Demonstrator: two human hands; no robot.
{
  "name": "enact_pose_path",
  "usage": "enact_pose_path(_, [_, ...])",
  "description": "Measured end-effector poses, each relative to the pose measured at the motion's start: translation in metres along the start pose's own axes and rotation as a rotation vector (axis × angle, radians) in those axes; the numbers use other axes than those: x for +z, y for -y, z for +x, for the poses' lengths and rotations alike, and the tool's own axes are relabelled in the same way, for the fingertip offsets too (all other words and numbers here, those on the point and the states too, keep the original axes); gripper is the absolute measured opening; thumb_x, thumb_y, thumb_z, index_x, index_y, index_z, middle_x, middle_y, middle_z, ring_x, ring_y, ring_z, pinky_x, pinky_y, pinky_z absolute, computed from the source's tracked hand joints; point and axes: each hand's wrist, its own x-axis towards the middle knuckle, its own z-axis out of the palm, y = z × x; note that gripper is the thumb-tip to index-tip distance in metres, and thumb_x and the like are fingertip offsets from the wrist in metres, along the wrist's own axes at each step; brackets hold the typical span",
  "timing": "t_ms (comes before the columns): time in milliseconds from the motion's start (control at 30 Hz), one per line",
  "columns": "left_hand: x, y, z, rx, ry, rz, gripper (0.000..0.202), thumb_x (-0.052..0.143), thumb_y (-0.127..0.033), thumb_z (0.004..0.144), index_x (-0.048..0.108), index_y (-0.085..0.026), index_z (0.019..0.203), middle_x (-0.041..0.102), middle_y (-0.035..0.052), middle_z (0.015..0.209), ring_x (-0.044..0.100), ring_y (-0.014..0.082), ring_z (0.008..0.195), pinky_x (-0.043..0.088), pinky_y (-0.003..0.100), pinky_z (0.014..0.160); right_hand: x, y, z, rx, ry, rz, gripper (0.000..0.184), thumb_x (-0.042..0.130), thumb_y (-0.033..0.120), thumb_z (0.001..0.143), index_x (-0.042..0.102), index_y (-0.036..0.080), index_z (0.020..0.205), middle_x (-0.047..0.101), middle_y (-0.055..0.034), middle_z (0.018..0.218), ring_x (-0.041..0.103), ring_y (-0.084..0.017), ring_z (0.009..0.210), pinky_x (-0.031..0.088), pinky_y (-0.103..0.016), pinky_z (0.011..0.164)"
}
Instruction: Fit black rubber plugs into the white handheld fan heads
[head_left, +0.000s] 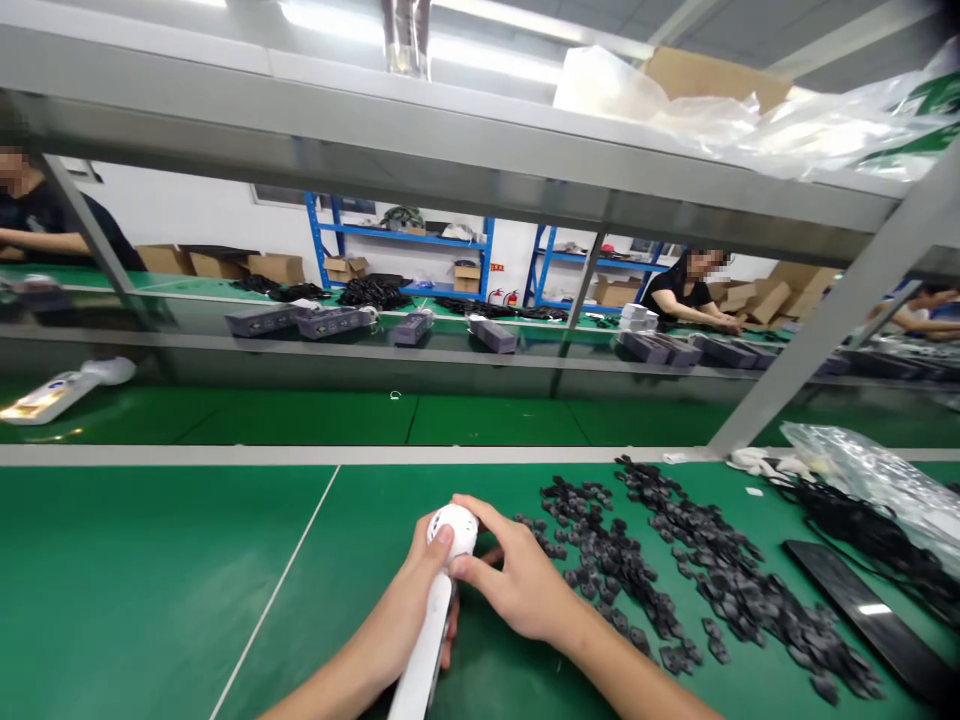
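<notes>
Here we go, both hands are together and locked on the job! The left hand wraps a white plastic handheld device, thumb pressed up on its round, perforated head, while the right hand curls its fingers over that same head. The device sits right between them, its long handle angling down toward the person, just above a glossy green counter. Just right of the right hand, a big scatter of small black moulded pieces spreads across the green surface. Further right lies a flat black rectangular panel, with a tangle of thin black cables and a clear plastic bag beyond it. Straight ahead, past a grey metal shelf rail, dark grey boxes line a far counter, and a co-worker in a black top works there, in front of blue metal shelving.
</notes>
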Motion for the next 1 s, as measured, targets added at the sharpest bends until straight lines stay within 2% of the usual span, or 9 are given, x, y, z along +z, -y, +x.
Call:
enact_pose_path(200, [0.001,-0.002,0.0,0.014,0.012,0.002,0.07,0.04,-0.08,0.092,0.034,-0.031,0.142,0.058,-0.0056,0.052,0.05,0.0157,0.036,0.045,0.022,0.036,-0.005,-0.003,0.007,-0.016,-0.012,0.014,0.062,0.075,0.035,0.089,0.054,0.033,0.147,0.063,-0.0031,0.144,0.063,-0.025,0.126,0.057,-0.04,0.102])
enact_pose_path(300, [0.0,-0.004,0.001,0.021,0.028,-0.007,0.066,0.04,-0.078,0.094,0.034,-0.031,0.141,0.06,-0.0055,0.052,0.053,0.0165,0.036,0.044,0.022,0.036,-0.033,-0.004,0.012,-0.034,0.075,-0.022,0.047,0.064,0.044,0.098,0.061,0.03,0.142,0.068,-0.0037,0.139,0.063,-0.024,0.127,0.051,-0.041,0.109])
enact_pose_path(400, [-0.004,-0.007,0.002,0.034,0.029,-0.019,0.061,0.036,-0.077,0.096,0.041,-0.028,0.131,0.06,-0.0048,0.052,0.055,0.0173,0.036,0.044,0.022,0.036,-0.07,-0.012,0.011,-0.005,-0.036,-0.275,0.038,0.045,0.043,0.107,0.073,0.026,0.126,0.076,-0.0055,0.12,0.068,-0.024,0.115,0.051,-0.04,0.103])
enact_pose_path(467, [-0.007,-0.009,0.002,0.043,0.024,-0.021,0.058,0.035,-0.077,0.096,0.044,-0.026,0.123,0.06,-0.0043,0.052,0.056,0.0172,0.037,0.045,0.023,0.038,-0.088,-0.021,0.009,0.039,-0.11,-0.49,0.033,0.051,0.042,0.105,0.078,0.025,0.109,0.078,-0.0057,0.106,0.069,-0.025,0.104,0.051,-0.039,0.095])
enact_pose_path(533, [-0.008,-0.01,0.002,0.039,0.028,-0.018,0.057,0.035,-0.077,0.096,0.046,-0.026,0.119,0.061,-0.0039,0.054,0.057,0.0167,0.038,0.046,0.023,0.04,-0.096,-0.029,0.006,0.067,-0.091,-0.604,0.026,0.059,0.042,0.101,0.079,0.025,0.097,0.077,-0.0042,0.098,0.067,-0.023,0.096,0.051,-0.036,0.089])
enact_pose_path(700, [-0.008,-0.01,0.002,0.034,0.027,-0.016,0.058,0.033,-0.077,0.097,0.044,-0.026,0.123,0.063,-0.0037,0.055,0.057,0.0168,0.038,0.042,0.022,0.038,-0.088,-0.034,0.006,0.016,-0.03,-0.727,0.015,0.074,0.04,0.092,0.077,0.026,0.097,0.071,-0.003,0.098,0.063,-0.023,0.096,0.05,-0.034,0.085])
enact_pose_path(833, [-0.007,-0.01,0.003,0.048,0.034,-0.03,0.056,0.034,-0.076,0.097,0.045,-0.025,0.118,0.062,-0.0037,0.053,0.056,0.0163,0.036,0.042,0.022,0.037,-0.075,-0.029,0.01,-0.069,-0.094,-0.798,0.021,0.058,0.034,0.102,0.074,0.023,0.093,0.07,-0.006,0.095,0.062,-0.024,0.094,0.049,-0.038,0.086])
enact_pose_path(900, [-0.006,-0.01,0.003,0.051,0.041,-0.041,0.056,0.035,-0.076,0.097,0.045,-0.025,0.115,0.061,-0.0039,0.052,0.055,0.0161,0.036,0.042,0.021,0.036,-0.067,-0.025,0.011,-0.065,-0.166,-0.68,0.027,0.049,0.034,0.105,0.07,0.022,0.092,0.07,-0.0068,0.093,0.064,-0.023,0.089,0.051,-0.038,0.082])
enact_pose_path(1000, [-0.006,-0.009,0.003,0.061,0.041,-0.052,0.057,0.035,-0.075,0.097,0.044,-0.024,0.122,0.06,-0.0043,0.051,0.055,0.0162,0.035,0.042,0.021,0.035,-0.05,-0.014,0.009,0.062,-0.169,-0.245,0.03,0.05,0.042,0.104,0.068,0.02,0.094,0.07,-0.0041,0.08,0.067,-0.02,0.073,0.056,-0.032,0.068])
